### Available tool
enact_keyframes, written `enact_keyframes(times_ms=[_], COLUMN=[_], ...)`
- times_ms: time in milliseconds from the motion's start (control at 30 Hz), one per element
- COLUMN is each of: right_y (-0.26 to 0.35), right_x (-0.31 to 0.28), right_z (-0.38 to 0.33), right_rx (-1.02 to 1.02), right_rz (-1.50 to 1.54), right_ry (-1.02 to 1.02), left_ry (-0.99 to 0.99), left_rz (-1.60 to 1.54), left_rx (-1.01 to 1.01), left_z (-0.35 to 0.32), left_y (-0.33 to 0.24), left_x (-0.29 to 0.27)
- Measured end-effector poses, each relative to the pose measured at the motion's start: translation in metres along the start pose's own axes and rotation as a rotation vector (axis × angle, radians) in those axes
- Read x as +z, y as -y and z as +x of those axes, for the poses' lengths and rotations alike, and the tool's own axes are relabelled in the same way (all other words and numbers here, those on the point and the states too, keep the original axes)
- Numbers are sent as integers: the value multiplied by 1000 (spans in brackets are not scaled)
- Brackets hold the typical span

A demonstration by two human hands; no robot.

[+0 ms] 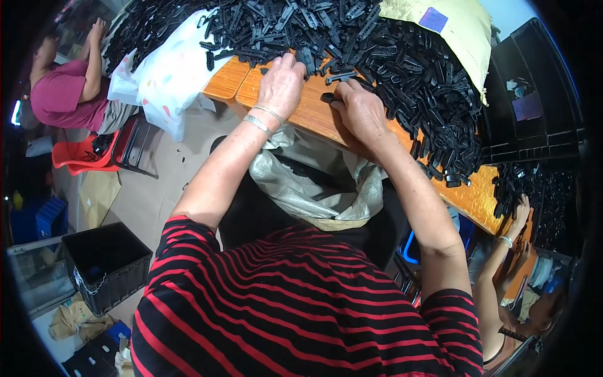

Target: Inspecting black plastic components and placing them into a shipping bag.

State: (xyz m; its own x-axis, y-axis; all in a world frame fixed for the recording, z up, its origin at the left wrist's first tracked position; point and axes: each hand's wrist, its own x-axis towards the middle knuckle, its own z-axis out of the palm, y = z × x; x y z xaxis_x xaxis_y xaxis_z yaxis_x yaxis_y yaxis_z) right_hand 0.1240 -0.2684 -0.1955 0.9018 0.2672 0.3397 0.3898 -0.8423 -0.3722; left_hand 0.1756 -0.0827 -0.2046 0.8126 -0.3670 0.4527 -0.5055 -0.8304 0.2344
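A slim grey-black part (341, 78) is laid on the wooden table (308, 105) just beyond the right hand (363, 110), its long axis run nearly left to right, the right end slightly farther away. Another long part (306, 60) is seen just beside the fingers of the left hand (282, 85), pointed away from the body. A small dark part (328, 97) is held in the right hand, in a narrow pinch between thumb and fingertips; its long axis cannot be made out. The left hand is curled, with its fingertips brought to the near edge of the pile of black parts (433, 94) — whether anything is gripped there cannot be told.

Two hands, one gaping pale sack (282, 192) on the lap, one black crate (107, 267) and one red chair (88, 157) are counted. Two co-workers are partly seen: one seated person (66, 94) at the left, one reaching arm (496, 261) at the lower right. The piled parts are too many and too overlapped to be counted.
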Motion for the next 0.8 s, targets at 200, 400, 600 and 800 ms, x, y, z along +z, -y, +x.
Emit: enact_keyframes(times_ms=[200, 400, 600, 800], right_y=[9, 8, 5, 8], right_x=[-4, -10, -16, -10], right_z=[-10, -12, -11, -14], right_rx=[-25, -93, -27, 17], right_rz=[-26, 19, 49, -1], right_ry=[35, 13, 4, 58], left_ry=[-1, -27, -16, -40], left_rz=[-179, -231, -203, -186], left_rx=[100, 70, 47, 78], left_z=[-22, -25, -24, -25], left_y=[-16, -14, -16, -13], left_x=[-10, -16, -18, -15])
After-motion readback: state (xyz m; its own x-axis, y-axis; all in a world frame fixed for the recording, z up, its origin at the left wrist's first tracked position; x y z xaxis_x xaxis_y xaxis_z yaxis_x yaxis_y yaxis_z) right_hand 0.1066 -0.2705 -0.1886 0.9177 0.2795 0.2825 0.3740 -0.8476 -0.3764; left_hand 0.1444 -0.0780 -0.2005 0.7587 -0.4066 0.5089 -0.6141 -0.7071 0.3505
